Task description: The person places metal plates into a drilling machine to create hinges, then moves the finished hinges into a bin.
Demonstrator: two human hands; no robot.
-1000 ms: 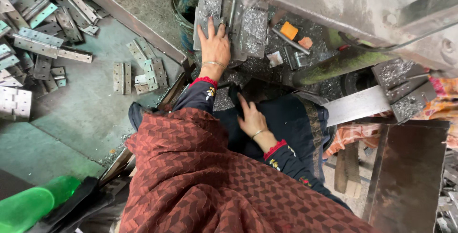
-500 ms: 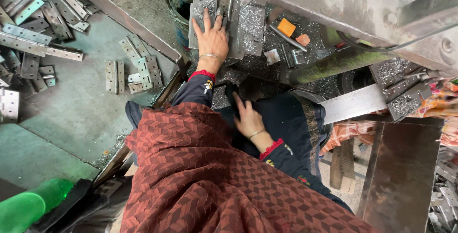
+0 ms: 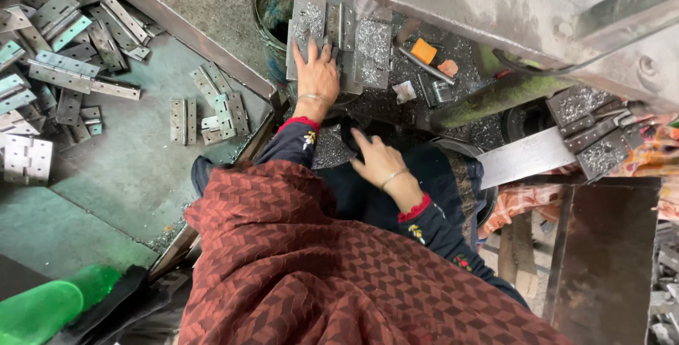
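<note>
L hand (image 3: 316,76) flat, fingers spread on hinge plate (image 3: 305,34) w/ swarf (image 3: 373,42) just right: cut risk. R hand (image 3: 378,165) released, empty.

Press frame (image 3: 509,6) overhangs bench – bucket (image 3: 272,6) left, green floor (image 3: 120,182) open

Green floor (image 3: 106,196) at left w/ grey metal hinges (image 3: 60,48) heaped along its upper edge, a few more (image 3: 212,108) loose nr the middle. Bench (image 3: 453,83) at centre, strewn w/ metal shavings; on it hinge plates (image 3: 353,34), orange block (image 3: 424,51), small metal bits.
</note>
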